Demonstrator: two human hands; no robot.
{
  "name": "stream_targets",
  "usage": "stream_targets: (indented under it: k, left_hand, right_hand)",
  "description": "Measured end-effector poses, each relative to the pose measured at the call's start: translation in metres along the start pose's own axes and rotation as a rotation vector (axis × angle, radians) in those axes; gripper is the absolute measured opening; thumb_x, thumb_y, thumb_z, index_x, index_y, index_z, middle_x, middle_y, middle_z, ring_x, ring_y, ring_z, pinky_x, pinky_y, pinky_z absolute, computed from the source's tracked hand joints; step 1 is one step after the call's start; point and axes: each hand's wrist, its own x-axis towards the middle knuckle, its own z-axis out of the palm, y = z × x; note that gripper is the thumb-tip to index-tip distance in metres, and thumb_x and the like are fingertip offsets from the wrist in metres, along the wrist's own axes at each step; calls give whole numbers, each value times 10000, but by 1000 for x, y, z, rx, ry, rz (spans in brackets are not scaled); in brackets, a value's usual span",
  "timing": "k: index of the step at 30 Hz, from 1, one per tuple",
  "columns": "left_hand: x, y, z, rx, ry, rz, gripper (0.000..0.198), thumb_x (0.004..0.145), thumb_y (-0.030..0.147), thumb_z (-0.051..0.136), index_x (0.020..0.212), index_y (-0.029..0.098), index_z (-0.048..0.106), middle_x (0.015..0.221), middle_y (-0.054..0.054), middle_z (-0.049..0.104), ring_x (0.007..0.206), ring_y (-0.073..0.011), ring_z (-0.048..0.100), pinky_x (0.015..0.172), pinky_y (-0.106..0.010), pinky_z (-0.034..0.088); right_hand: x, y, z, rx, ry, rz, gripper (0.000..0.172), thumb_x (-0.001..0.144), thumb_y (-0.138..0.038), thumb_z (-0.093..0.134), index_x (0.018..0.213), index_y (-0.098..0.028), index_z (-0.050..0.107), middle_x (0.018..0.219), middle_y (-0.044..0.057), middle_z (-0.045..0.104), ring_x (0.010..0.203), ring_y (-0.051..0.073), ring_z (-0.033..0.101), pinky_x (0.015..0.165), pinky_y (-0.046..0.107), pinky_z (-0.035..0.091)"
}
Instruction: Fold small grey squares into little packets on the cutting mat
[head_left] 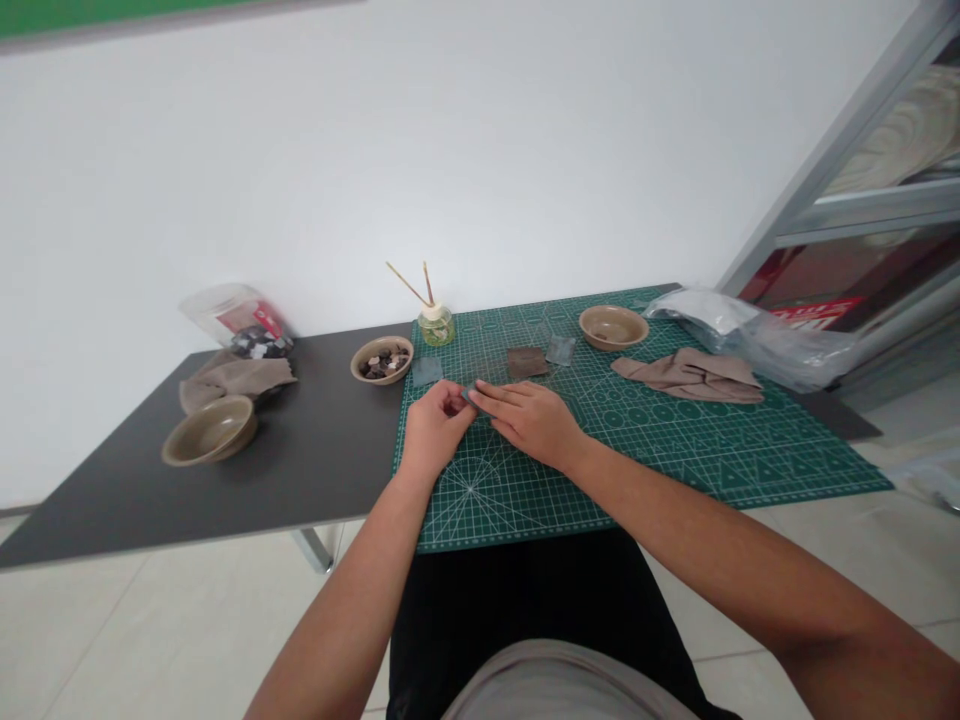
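Two hands meet over a small bluish piece [468, 396] on the green cutting mat [517, 500].
Clock directions run from that piece: an unfilled bowl [210, 432] sits at nine on the dark worktop [315, 450], a bowl of mixed bits [382, 360] at ten, a reed bottle [436, 327] at eleven; the left hand [435, 428] has its grip closed on the piece; the right hand [532, 420] lays straight fingers against it, though I cannot tell whether its grip is closed; a brown square [527, 362] lies at two, a crumpled cloth [697, 376] at three.
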Motion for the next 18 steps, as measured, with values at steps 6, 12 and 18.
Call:
stream_targets:
  k: [6, 12, 18]
  left_hand:
    - [1, -2, 2, -143, -26, -43, 149, 751, 315, 677, 766, 196, 589, 657, 31, 647, 613, -122, 607, 600, -238, 461]
    - [1, -2, 2, -101, -13, -54, 191, 741, 341, 699, 713, 189, 587, 646, 26, 648, 603, -118, 598, 594, -236, 456]
    - [1, 0, 0, -88, 4, -56, 170, 731, 328, 717, 733, 186, 622, 649, 25, 645, 598, -115, 591, 586, -234, 451]
  right_hand:
    - [1, -3, -2, -32, 13, 82, 437, 933, -153, 506, 1363, -193, 566, 1359, 99, 599, 1082, 238, 679, 870, 392, 548]
    - [2, -6, -3, -59, -12, 81, 438, 926, -149, 509, 1347, -242, 586, 1390, 65, 573, 1031, 232, 694, 856, 386, 556]
    - [0, -7, -2, -82, -29, 120, 459, 930, -150, 488, 1373, -245, 561, 1397, 38, 564, 994, 218, 710, 790, 346, 577]
